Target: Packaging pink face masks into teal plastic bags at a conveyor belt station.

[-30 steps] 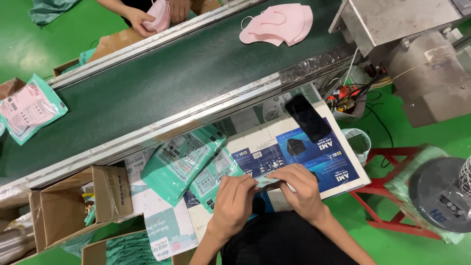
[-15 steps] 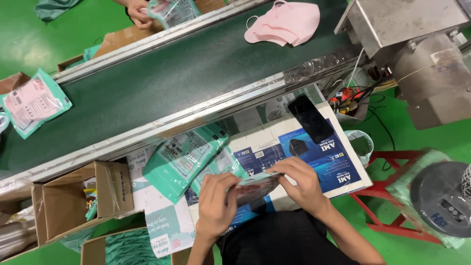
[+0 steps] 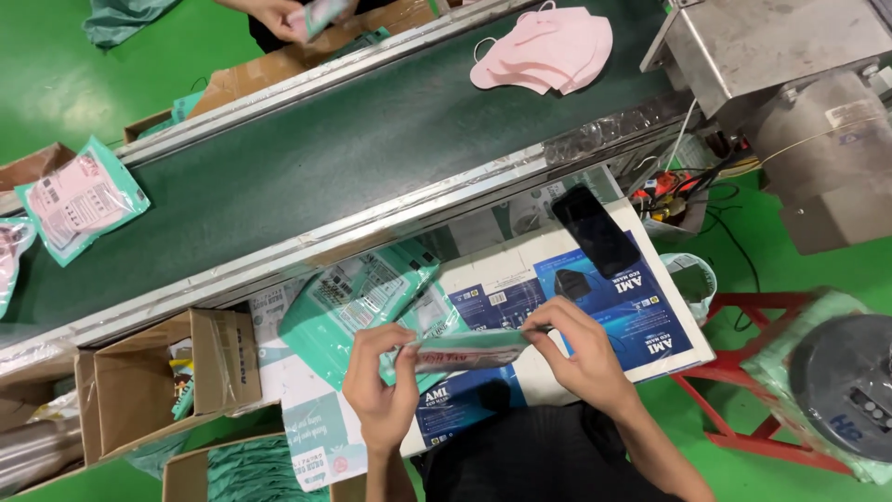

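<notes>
Both my hands hold one teal packet [image 3: 465,351] edge-on above the white and blue work board [image 3: 520,270]. My left hand [image 3: 379,383] pinches its left end and my right hand [image 3: 574,351] pinches its right end. A pile of empty teal packets [image 3: 358,297] lies on the board just beyond my left hand. On the dark green conveyor belt [image 3: 325,167] several pink masks [image 3: 548,48] lie stacked at the far right, and a filled teal packet [image 3: 79,200] lies at the far left.
A black phone [image 3: 595,231] lies on the board. Open cardboard boxes [image 3: 158,381] stand at lower left. Another person's hands [image 3: 288,14] work across the belt. A metal machine [image 3: 799,102] stands at right, above a red frame [image 3: 743,409] and a wrapped roll [image 3: 846,395].
The packet between my hands has turned from flat to edge-on and my hands have moved apart along it. The filled packet at left has ridden the belt to the right.
</notes>
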